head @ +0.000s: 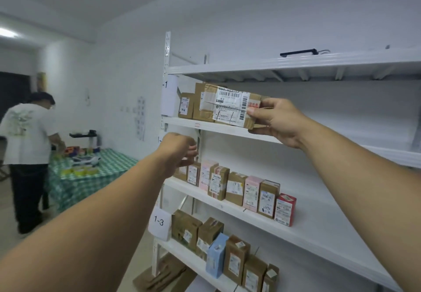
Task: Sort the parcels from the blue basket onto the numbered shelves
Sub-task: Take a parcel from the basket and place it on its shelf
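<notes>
The right hand [276, 121] is gripping the white-labelled brown cardboard parcel [227, 107] at the front edge of the white metal shelf [216, 127]. Released overhanging, it is risking toppling. Below that shelf the left hand [180, 152] is curling, whether around anything I cannot tell.

The right hand [276, 121] holds a parcel [230, 106] at the front edge of the upper shelf [227, 130], just right of a second parcel [186, 105] at its left end. On the shelf below [227, 203] stands a row of parcels [239, 189], the left hand [180, 152] before its left end.
</notes>
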